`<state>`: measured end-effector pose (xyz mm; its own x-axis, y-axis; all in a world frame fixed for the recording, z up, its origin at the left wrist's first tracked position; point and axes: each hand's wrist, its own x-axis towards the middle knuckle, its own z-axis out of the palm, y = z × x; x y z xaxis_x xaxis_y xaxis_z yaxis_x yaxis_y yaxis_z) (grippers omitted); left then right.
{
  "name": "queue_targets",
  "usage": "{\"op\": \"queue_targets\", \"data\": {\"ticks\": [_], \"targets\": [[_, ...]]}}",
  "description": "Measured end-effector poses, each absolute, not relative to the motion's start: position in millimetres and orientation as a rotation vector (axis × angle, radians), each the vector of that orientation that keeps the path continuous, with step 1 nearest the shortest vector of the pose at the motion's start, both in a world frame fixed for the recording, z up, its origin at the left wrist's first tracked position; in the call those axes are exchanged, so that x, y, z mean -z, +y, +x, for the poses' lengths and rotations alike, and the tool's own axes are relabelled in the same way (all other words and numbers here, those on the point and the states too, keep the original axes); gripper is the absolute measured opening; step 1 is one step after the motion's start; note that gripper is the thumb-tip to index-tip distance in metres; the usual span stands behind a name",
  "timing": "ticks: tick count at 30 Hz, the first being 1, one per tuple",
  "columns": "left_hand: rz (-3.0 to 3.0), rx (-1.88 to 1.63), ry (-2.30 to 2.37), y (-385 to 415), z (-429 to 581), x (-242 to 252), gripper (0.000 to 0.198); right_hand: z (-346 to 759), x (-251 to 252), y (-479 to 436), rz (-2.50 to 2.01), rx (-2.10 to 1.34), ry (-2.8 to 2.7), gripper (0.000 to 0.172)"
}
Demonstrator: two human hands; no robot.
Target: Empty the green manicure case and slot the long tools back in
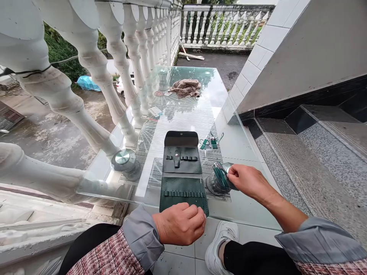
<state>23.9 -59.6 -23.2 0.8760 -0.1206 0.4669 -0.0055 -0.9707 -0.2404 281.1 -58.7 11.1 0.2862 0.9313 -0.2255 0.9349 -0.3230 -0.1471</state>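
An unfolded dark green case point(182, 183) with rows of elastic loops lies on the glass table. One slim tool point(202, 188) stands along the right side of its lower panel. My left hand point(182, 223) is curled closed at the case's near edge, its fingertips hidden from view. To the right, my right hand point(248, 179) pinches beside a bunch of slim green-handled tools point(219, 175); what sits between its fingertips is too small to make out. Farther back lie green-handled scissors point(204, 143) and several small green clipper-like tools point(213, 143).
A crumpled brown cloth point(186, 88) and a small printed card point(155, 111) rest on the glass table point(241, 145). A round metal-capped table support point(124, 158) shows at the left. White balusters point(114, 65) line the left side; stone stairs point(312, 141) rise at the right.
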Motion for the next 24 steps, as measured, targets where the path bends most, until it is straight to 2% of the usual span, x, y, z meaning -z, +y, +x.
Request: {"op": "queue_targets", "data": {"ticks": [19, 24], "targets": [[-2.821, 0.737, 0.104, -59.5, 23.8, 22.7, 0.018, 281.5, -14.6, -59.3, 2.530, 0.480, 1.832, 0.012], [-2.822, 0.745, 0.116, -60.2, 23.8, 21.1, 0.017, 289.9, -14.3, -59.0, 2.828, 0.630, 1.797, 0.006]]}}
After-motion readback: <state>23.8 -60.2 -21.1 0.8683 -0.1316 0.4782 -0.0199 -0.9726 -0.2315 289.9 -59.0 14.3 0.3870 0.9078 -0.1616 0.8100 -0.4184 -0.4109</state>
